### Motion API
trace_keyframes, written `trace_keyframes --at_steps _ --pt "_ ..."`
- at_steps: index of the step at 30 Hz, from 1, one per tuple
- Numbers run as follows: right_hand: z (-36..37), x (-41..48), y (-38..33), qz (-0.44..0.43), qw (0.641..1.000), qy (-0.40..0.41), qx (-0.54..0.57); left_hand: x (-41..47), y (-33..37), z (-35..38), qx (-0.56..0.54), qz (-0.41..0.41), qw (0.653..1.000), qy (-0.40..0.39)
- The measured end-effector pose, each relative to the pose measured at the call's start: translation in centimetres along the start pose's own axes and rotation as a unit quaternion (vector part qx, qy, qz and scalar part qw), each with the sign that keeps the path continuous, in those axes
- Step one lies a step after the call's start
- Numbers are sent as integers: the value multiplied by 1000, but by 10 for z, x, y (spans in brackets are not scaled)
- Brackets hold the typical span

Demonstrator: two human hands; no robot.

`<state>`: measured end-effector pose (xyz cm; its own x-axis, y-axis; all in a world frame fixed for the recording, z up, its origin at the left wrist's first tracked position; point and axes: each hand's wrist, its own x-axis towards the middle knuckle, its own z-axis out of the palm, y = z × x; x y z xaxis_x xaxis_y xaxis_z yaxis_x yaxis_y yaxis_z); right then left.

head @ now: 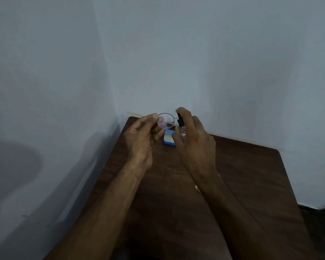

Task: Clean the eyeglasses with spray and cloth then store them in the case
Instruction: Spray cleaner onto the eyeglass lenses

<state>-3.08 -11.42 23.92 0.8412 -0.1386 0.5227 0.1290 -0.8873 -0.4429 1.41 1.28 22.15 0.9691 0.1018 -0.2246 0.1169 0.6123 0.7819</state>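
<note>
My left hand [141, 139] pinches thin red-rimmed round eyeglasses [166, 121] at the left rim and holds them up above the table. My right hand [193, 139] grips a small clear spray bottle [182, 128] with a black nozzle, my index finger resting on top of the nozzle, which points at the lens from the right. Below and behind them an open blue case [168, 139] with a pale inside lies on the table. Only one lens shows plainly; the other is hidden behind the bottle and my right hand. I see no cloth apart from the pale inside of the case.
A dark wooden table [242, 175] stands in a corner between two pale blue-grey walls. A small tan scrap [197, 188] lies on the table beside my right wrist. The table's right edge drops off to a dark floor.
</note>
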Motion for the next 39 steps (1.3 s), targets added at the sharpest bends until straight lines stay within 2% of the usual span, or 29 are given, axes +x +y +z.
trace_keyframes --at_steps 5,9,15,26,30,39 --pt "-3 -5 4 35 998 32 36 -1 3 -3 -4 -2 1000 3" --pt "-6 -8 22 71 996 49 14 3 5 -10 -2 -2 1000 7" --pt "-3 -12 43 50 998 26 -32 8 6 -13 -4 -6 1000 12" --pt "3 -7 52 67 994 54 -67 10 9 -13 -1 -16 1000 11" --pt "5 -12 60 37 991 61 -110 13 10 -14 2 -14 1000 14" --pt "8 -15 67 34 991 68 -113 19 6 -13 13 -19 1000 8"
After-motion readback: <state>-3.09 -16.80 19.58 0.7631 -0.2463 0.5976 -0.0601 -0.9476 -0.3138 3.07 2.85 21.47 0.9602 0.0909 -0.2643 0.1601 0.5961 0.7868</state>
